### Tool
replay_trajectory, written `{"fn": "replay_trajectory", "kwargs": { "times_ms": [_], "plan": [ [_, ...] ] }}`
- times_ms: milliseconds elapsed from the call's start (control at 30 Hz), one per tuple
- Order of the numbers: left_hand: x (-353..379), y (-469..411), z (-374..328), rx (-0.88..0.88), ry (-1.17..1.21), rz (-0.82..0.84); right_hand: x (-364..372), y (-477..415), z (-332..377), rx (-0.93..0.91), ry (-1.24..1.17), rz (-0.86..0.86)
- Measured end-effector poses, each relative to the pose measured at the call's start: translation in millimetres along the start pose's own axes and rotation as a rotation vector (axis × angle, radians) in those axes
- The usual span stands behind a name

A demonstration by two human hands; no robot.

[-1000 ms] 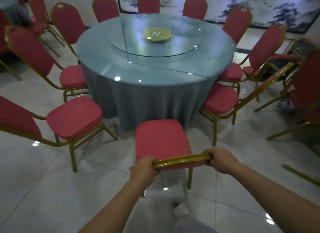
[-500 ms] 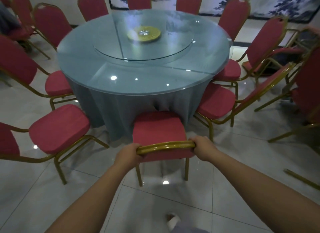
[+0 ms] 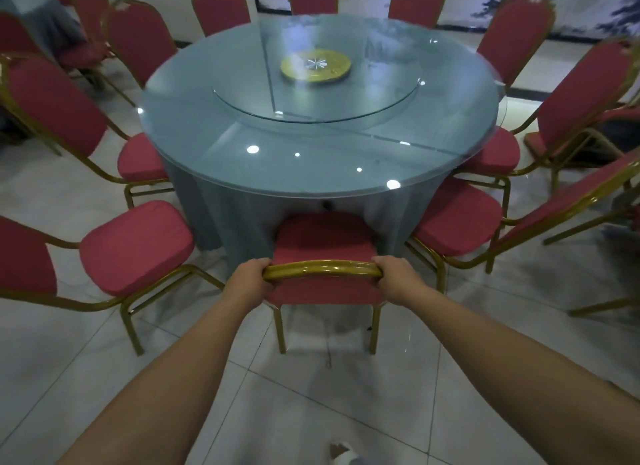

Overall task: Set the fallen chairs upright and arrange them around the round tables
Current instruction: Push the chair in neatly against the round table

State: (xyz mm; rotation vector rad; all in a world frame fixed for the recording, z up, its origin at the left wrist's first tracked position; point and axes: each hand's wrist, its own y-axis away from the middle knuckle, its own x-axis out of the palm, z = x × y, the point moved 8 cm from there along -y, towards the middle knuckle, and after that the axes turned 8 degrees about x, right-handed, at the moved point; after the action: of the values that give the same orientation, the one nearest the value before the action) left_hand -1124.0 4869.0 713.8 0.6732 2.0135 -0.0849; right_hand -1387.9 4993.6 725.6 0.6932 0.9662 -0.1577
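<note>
A red-cushioned chair with a gold frame [image 3: 323, 237] stands upright in front of me, its seat front tucked under the edge of the round glass-topped table [image 3: 311, 173]. My left hand [image 3: 249, 279] grips the left end of the gold top rail. My right hand [image 3: 394, 279] grips the right end of the same rail. The chair's back legs stand on the tiled floor. Several more red chairs ring the table, among them one at the near left [image 3: 135, 246] and one at the near right [image 3: 457, 218].
A glass turntable with a yellow dish [image 3: 315, 66] sits on the table. A second covered table [image 3: 38, 17] and chairs stand at the far left. More chairs crowd the right side [image 3: 588, 94]. Open tiled floor [image 3: 311, 395] lies behind the held chair.
With both hands on its rail, the chair has slid forward, and its seat is now under the table edge. I have come closer to the table.
</note>
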Motion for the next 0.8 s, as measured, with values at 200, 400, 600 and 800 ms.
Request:
{"fn": "replay_trajectory", "kwargs": {
  "times_ms": [200,400,600,800],
  "plan": [
    [-15.2,11.1,44.8,-0.066,0.088,-0.027,14.7,-4.2,22.5,0.008,0.245,-0.078],
    [-46.1,68.9,119.1,-0.127,0.146,-0.034,42.2,35.1,152.2,-0.418,0.275,-0.248],
    [-128.0,114.5,230.4,-0.147,0.21,-0.119,119.6,61.1,313.3,-0.539,0.181,-0.114],
    [-223.5,169.9,366.4,-0.217,0.174,-0.168,206.3,77.1,444.0,-0.509,0.137,-0.009]
  ]
}}
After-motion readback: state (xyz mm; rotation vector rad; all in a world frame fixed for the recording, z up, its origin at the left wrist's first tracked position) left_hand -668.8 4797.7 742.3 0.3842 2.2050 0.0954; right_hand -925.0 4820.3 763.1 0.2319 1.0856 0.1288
